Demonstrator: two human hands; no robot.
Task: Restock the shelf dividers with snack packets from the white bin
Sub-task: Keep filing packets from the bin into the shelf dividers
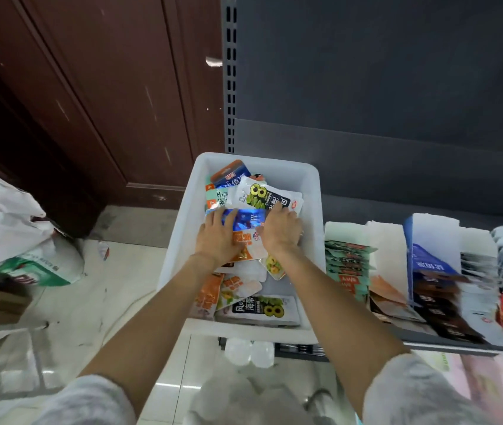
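white bin (311,191), dark grey shelf (397,167)

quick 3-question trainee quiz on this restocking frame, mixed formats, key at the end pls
1. True or false: both hands are inside the white bin.
2. Multiple choice: the shelf dividers lie on which side of the bin, as the person sees it? A) left B) right C) behind
3. Fill in: the left hand lies with its fingers on a shiny ____ packet.

Key: 1 true; the right hand is in there too, resting on the pile of packets. 2 B. 3 blue.
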